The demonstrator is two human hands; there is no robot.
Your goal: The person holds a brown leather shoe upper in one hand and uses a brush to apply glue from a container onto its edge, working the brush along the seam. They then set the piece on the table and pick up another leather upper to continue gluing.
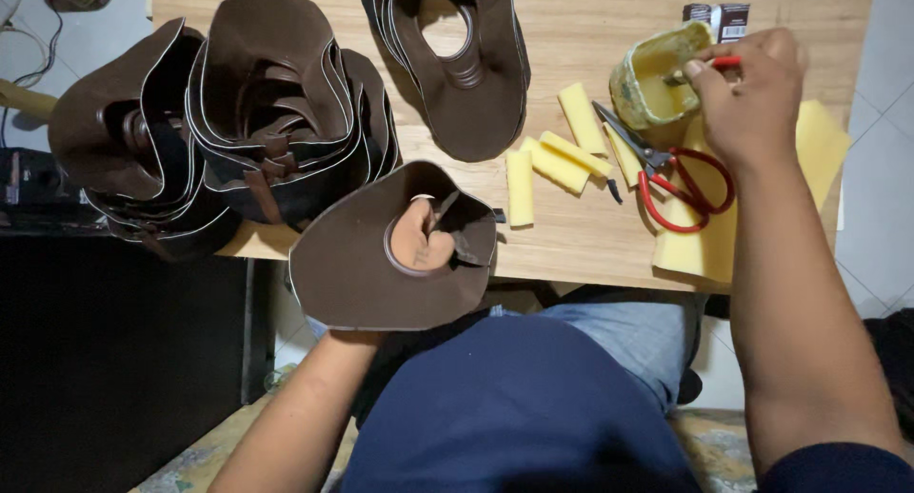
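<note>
left hand thrust up through the collar hole of a brown leather piece, fingers closed on the rim, spreading it flat | right hand at 2 o'clock pinches a red-handled brush, tip in the yellow glue tub | red scissors and foam strips just beside, within reach

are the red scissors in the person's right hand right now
No, the red scissors lie on the table below the right hand, which holds a red-handled tool over the pot.
</note>
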